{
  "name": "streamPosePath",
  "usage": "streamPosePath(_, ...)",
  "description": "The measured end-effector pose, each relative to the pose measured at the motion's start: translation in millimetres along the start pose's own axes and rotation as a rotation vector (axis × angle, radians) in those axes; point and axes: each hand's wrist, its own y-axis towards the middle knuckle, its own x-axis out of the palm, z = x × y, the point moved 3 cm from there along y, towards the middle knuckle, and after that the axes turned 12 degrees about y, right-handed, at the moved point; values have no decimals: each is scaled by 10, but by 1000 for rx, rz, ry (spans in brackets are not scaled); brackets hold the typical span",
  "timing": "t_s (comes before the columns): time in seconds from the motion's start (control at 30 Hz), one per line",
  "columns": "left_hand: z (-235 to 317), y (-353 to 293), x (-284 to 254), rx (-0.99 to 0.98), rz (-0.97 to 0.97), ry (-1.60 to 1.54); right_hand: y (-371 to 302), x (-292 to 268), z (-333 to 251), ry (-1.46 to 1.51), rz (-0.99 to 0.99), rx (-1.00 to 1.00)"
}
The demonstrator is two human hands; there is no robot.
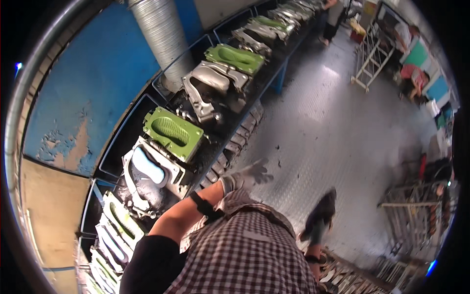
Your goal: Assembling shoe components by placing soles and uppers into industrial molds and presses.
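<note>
My left hand, in a grey glove, hangs beside the conveyor edge with its fingers spread and nothing in them. Lower right, my gloved right hand is closed at the end of a long, dark shoe-sole-shaped piece, which is blurred. Nearest my left arm, an open metal mould lies on the line with a light-blue insert in sole shape. Just beyond it is a green mould half with a textured sole cavity.
The dark conveyor carries several more open moulds away to the back. A wide silver duct rises behind it. A metal rack and a white wheeled trolley stand on the right. Other people are at the far right and back.
</note>
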Motion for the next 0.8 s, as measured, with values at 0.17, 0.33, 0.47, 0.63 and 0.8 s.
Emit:
streamPosePath(0.17, 840, 189, -895, -396, 423, -414, 2052, -1043, -3670, 1357, -275, -82)
streamPosePath(0.33, 483, 146, -2070, -279, 1270, -555, 3106, -958, -5459, 706, -470, -531)
streamPosePath(0.47, -305, -280, -2632, -336, 1554, -640, 4132, -996, -6287, 609, -126, -723)
streamPosePath(0.63, -438, 93, -3007, -205, 1474, -947, 5375, -894, -6951, 488, -44, -763)
streamPosePath(0.8, -905, 529, -3332, -174, 1446, -958, 4964, -208, -6927, 841, -672, -864)
